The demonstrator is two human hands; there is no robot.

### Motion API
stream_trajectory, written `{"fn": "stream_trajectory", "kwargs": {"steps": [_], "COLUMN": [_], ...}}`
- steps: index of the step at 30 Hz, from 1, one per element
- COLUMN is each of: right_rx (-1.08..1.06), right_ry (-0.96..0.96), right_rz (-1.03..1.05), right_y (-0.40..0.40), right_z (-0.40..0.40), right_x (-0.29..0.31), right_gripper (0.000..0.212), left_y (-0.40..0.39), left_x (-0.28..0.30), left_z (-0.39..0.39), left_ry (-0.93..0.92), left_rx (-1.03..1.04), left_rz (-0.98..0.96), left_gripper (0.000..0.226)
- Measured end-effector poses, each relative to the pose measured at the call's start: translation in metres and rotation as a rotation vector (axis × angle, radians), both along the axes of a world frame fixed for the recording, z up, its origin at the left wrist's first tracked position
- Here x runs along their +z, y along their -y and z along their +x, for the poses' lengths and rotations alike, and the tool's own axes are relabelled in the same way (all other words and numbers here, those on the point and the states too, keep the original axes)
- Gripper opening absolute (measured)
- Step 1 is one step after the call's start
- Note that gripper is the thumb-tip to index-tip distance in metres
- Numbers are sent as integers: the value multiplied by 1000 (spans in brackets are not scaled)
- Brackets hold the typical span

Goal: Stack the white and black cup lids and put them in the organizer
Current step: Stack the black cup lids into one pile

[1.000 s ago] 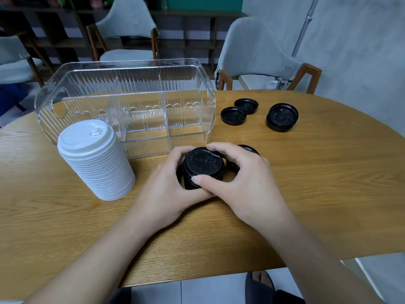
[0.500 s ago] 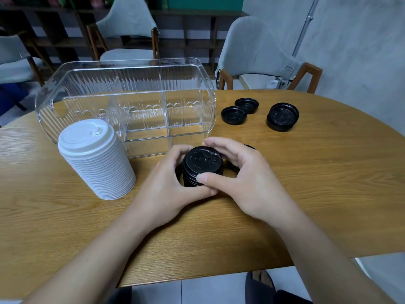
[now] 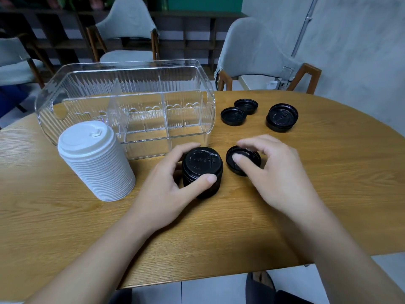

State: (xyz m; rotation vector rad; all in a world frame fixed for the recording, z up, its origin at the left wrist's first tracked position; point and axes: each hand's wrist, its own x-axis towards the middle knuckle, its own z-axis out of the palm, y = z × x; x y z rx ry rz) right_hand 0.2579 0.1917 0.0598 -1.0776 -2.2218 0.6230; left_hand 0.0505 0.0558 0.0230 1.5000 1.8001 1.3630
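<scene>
Left hand [image 3: 166, 189] grips the black lid stack [image 3: 202, 170]; right hand [image 3: 278, 172] pinches a loose black lid [image 3: 235, 166]

Head view. Both forearms enter from the bottom edge, bare from the frame edge to the wrist: no sleeve, cuff, watch, band or glove seen on either. Left hand [image 3: 173, 189]: no ring seen; thumbnail short, unpainted. Right hand [image 3: 278, 174]: no ring seen; thumbnail likewise short and plain. Below the table edge, dark clothing at the lap, cut and fabric not readable. One dark shoe on the pale floor; details too small.
</scene>
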Motion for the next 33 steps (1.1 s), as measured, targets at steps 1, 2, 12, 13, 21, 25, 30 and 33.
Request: {"fn": "stream_trajectory", "kwargs": {"steps": [1, 2, 12, 13, 21, 25, 30, 33], "right_rx": [-12, -13, 2, -3, -27, -29, -28, -31], "right_ry": [88, 159, 309, 318, 247, 29, -238, -445], "right_rz": [29, 45, 167, 170, 118, 10, -169, -199], "right_y": [-3, -4, -5, -4, 1, 4, 7, 11], "right_z": [2, 3, -4, -4, -7, -3, -1, -3], "right_x": [-5, -9, -23, -22, -18, -11, 4, 10], "right_gripper": [32, 34, 6, 7, 22, 24, 12, 4], "left_y": [0, -1, -2, -2, -2, -1, 0, 1], "left_x": [0, -1, -2, -2, -1, 0, 2, 3], "left_z": [0, 0, -2, -2, -2, -2, 0, 1], "left_ry": [4, 5, -3, -8, -14, -18, -9, -15], "left_rx": [4, 10, 33, 32, 42, 37, 31, 8], "left_rz": [4, 7, 20, 21, 23, 26, 28, 20], "left_gripper": [67, 67, 65, 65, 67, 67, 65, 63]}}
